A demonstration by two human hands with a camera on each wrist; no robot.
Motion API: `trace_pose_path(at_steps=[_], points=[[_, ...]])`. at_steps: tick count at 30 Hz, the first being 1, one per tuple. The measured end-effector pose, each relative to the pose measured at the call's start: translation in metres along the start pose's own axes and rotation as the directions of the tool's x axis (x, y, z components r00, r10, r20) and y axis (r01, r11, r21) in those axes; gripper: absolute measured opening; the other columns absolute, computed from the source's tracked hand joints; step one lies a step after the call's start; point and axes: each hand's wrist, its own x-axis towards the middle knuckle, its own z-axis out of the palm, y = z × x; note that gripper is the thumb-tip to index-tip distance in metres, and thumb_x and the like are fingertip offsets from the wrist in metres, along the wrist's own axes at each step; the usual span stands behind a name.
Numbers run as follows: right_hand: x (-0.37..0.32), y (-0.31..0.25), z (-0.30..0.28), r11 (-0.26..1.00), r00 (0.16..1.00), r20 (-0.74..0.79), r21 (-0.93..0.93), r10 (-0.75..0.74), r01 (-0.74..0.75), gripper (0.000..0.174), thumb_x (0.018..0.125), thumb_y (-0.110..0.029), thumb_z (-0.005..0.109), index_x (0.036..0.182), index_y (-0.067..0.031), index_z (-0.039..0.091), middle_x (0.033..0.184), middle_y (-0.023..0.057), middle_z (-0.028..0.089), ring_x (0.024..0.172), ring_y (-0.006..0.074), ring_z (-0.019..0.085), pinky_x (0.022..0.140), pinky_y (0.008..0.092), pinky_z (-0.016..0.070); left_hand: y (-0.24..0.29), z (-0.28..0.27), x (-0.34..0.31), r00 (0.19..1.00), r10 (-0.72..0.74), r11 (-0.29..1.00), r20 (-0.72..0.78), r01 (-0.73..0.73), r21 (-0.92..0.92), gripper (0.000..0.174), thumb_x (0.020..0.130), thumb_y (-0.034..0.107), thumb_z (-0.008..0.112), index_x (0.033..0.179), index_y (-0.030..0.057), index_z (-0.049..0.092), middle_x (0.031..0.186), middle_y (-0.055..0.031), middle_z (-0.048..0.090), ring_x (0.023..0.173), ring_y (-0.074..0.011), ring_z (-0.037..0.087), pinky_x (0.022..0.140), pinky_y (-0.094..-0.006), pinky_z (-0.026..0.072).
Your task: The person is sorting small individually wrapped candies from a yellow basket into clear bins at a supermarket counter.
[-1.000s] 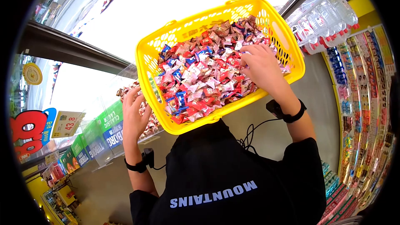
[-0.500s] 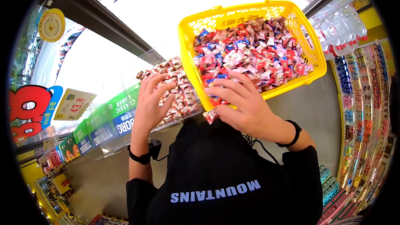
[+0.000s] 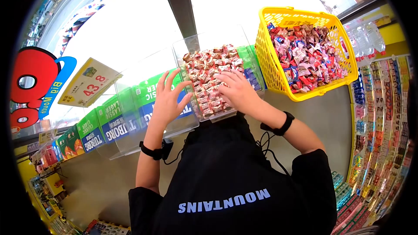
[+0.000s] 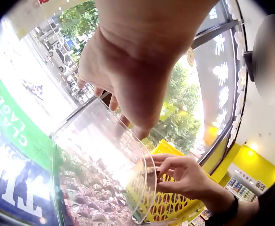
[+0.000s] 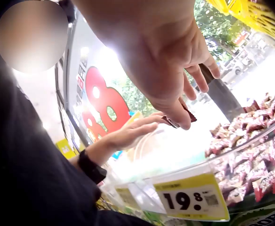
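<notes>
My right hand (image 3: 241, 93) is over the clear bin of brown-and-pink wrapped candies (image 3: 211, 80). In the right wrist view, my right hand (image 5: 163, 52) pinches one dark red wrapped candy (image 5: 192, 116) between thumb and fingers, above the bin's edge. My left hand (image 3: 166, 102) has its fingers spread at the bin's left wall; the left wrist view shows the left hand (image 4: 128, 70) with nothing in it. The yellow basket (image 3: 272, 67), holding mixed red, pink and blue candies (image 3: 305, 56), stands to the right of the bin.
Green and blue beer cartons (image 3: 115, 119) line up to the left, with empty-looking clear bins on them. A yellow price card (image 3: 89, 82) and a red sign (image 3: 37, 72) stand behind. Water bottles (image 3: 365, 39) and stocked shelves (image 3: 383, 117) are at the right; a window frame (image 3: 178, 4) rises behind.
My right hand has left the basket and moved left over the clear bin, carrying a candy. The head view has turned left, so the basket appears farther right. My left hand remains spread.
</notes>
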Motion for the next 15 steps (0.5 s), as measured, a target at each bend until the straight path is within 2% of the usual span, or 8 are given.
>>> trace_pose_path(at_steps=[4, 8, 9, 12, 13, 15], points=[[0.027, 0.003, 0.030, 0.997, 0.997, 0.074, -0.072, 0.003, 0.002, 0.015, 0.085, -0.012, 0.070, 0.098, -0.0047, 0.071, 0.134, 0.0139, 0.066, 0.131, 0.0319, 0.059, 0.117, 0.0552, 0.0403, -0.009, 0.005, -0.003, 1.000, -0.002, 0.999, 0.005, 0.002, -0.035, 0.036, 0.100, 0.038, 0.073, 0.134, 0.0254, 0.071, 0.167, -0.0122, 0.043, 0.156, -0.0476, 0.032, 0.124, -0.0608, 0.0339], [0.047, 0.005, 0.055, 0.980, 0.993, 0.095, -0.181, -0.065, 0.081, 0.012, 0.085, -0.012, 0.069, 0.095, -0.0066, 0.073, 0.127, 0.0133, 0.067, 0.128, 0.0295, 0.059, 0.108, 0.0519, 0.0444, -0.016, 0.012, -0.004, 1.000, 0.012, 0.998, -0.007, -0.012, -0.064, 0.039, 0.101, 0.041, 0.072, 0.138, 0.0279, 0.068, 0.168, -0.0122, 0.042, 0.154, -0.0491, 0.034, 0.124, -0.0612, 0.0340], [0.051, 0.010, 0.065, 0.972, 0.991, 0.099, -0.209, -0.086, 0.105, 0.013, 0.084, -0.013, 0.070, 0.096, -0.0083, 0.074, 0.122, 0.0124, 0.067, 0.122, 0.0286, 0.060, 0.102, 0.0494, 0.0451, -0.015, 0.012, -0.004, 1.000, 0.009, 0.999, 0.007, -0.009, -0.050, 0.040, 0.102, 0.042, 0.071, 0.139, 0.0285, 0.067, 0.169, -0.0121, 0.042, 0.154, -0.0490, 0.034, 0.124, -0.0618, 0.0329], [0.059, 0.013, 0.081, 0.983, 0.985, 0.166, -0.171, -0.038, 0.067, 0.015, 0.083, -0.014, 0.071, 0.097, -0.0103, 0.075, 0.118, 0.0104, 0.066, 0.118, 0.0280, 0.061, 0.101, 0.0470, 0.0447, -0.015, 0.011, -0.007, 0.999, -0.002, 1.000, 0.044, 0.002, -0.012, 0.043, 0.104, 0.047, 0.067, 0.143, 0.0300, 0.063, 0.171, -0.0118, 0.039, 0.155, -0.0486, 0.035, 0.126, -0.0636, 0.0290], [0.061, 0.013, 0.084, 0.987, 0.982, 0.190, -0.160, -0.001, 0.032, 0.019, 0.082, -0.014, 0.073, 0.100, -0.0121, 0.077, 0.114, 0.0084, 0.065, 0.115, 0.0277, 0.061, 0.097, 0.0452, 0.0447, -0.016, 0.012, -0.008, 0.999, -0.003, 1.000, 0.053, 0.004, -0.005, 0.044, 0.104, 0.048, 0.065, 0.145, 0.0303, 0.062, 0.172, -0.0116, 0.038, 0.155, -0.0484, 0.035, 0.127, -0.0642, 0.0275], [0.066, 0.014, 0.088, 0.987, 0.982, 0.191, -0.158, 0.009, 0.021, 0.023, 0.079, -0.015, 0.077, 0.101, -0.0106, 0.075, 0.123, 0.0105, 0.066, 0.121, 0.0296, 0.061, 0.101, 0.0466, 0.0462, -0.017, 0.014, -0.008, 0.997, -0.013, 1.000, 0.079, 0.014, -0.011, 0.046, 0.106, 0.052, 0.061, 0.147, 0.0307, 0.060, 0.174, -0.0110, 0.035, 0.156, -0.0483, 0.034, 0.128, -0.0658, 0.0228]])
